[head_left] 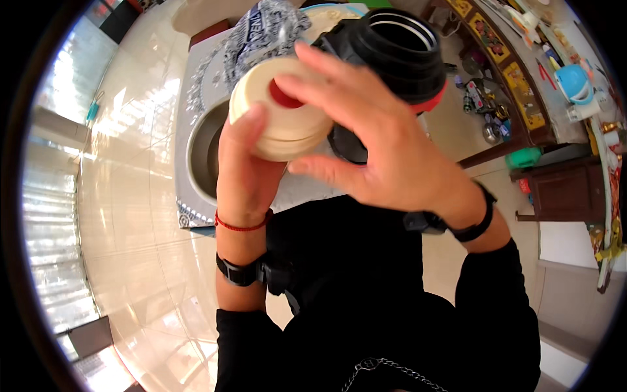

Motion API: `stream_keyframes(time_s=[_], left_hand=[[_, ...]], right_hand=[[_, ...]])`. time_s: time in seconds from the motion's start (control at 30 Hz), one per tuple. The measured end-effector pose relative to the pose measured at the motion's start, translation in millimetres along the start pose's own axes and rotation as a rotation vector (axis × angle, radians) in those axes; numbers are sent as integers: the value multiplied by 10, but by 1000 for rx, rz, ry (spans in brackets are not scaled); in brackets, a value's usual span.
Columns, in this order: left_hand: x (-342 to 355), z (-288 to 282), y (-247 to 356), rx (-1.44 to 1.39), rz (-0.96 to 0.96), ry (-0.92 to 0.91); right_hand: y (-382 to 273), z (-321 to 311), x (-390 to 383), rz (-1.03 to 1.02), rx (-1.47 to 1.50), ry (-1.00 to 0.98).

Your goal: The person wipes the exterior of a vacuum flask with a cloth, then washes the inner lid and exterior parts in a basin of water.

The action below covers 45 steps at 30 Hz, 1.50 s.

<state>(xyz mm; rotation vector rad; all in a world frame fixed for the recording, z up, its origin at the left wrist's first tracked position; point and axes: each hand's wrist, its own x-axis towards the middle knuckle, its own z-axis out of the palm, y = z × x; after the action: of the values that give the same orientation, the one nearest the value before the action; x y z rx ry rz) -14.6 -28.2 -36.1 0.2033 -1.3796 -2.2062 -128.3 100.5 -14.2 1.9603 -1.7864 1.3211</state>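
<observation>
My left hand (245, 173) is wrapped around the side of a thick, round cream lid (290, 127) with a red centre (285, 98). My right hand (398, 144) hovers over the lid's right side, its fingers stretched out and the thumb apart. One right fingertip overlaps the red centre; whether it presses there I cannot tell. Just beyond the right hand stands a wide-mouthed black jar (395, 68) with its top uncovered and a red band low on its side. A metal bowl (196, 160) sits left of my left hand, partly hidden by it.
A patterned plastic bag (268, 32) and a blue-rimmed dish (336, 13) lie at the far side of the grey-covered table (186, 111). To the right, a wooden cabinet (516, 85) carries many small items and a blue basket (575, 83). Shiny tiles cover the floor (130, 215).
</observation>
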Motion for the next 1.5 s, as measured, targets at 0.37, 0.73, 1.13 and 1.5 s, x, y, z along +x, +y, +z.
stream_keyframes(time_s=[0.37, 0.73, 1.13, 1.5], left_hand=[[-1040, -1494, -407, -423, 39, 627], [-1205, -1398, -621, -905, -59, 424], [-1124, -1323, -776, -696, -121, 373], [-1071, -1402, -923, -570, -190, 419]], right_hand=[[303, 2188, -1043, -13, -211, -252], [621, 2095, -1132, 3, -252, -445], [457, 1530, -1436, 64, -139, -511], [532, 1340, -1049, 401, 137, -1032]])
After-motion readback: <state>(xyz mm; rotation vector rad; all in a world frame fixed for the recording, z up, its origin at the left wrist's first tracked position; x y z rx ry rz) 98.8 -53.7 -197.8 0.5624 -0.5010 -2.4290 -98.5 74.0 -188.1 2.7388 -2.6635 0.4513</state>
